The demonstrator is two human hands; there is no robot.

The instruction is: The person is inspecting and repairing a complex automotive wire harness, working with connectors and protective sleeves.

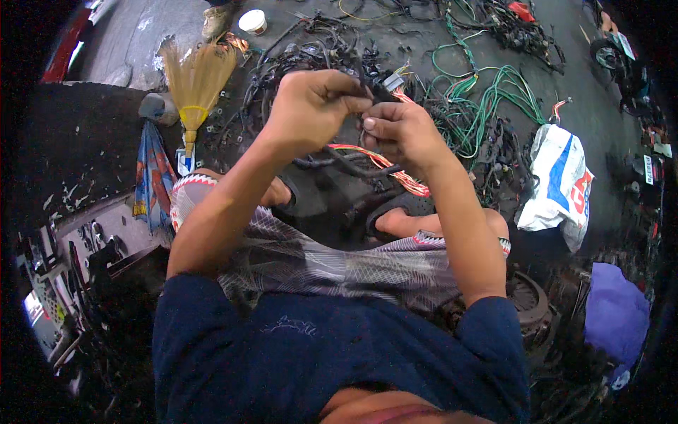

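My left hand (308,109) is closed in a pinch at the upper middle. Close by, the fingers of my right hand (406,134) are also pinched, and the fingertips of both hands nearly meet. Between them is part of a dark wire harness (379,92), mostly hidden by the fingers. Just beyond my right hand shows a grey connector (394,81) with orange and white wires. Below the hands, a bundle of red, orange and yellow wires (413,185) runs beside thick black cable (339,164), between my feet.
Tangled black harnesses (311,53) and green wires (505,88) spread over the floor. To the left lie a straw broom (198,74) and a folded umbrella (152,177). At the right are a white plastic sack (558,180) and a purple cloth (616,314). A white tub (252,22) stands far off.
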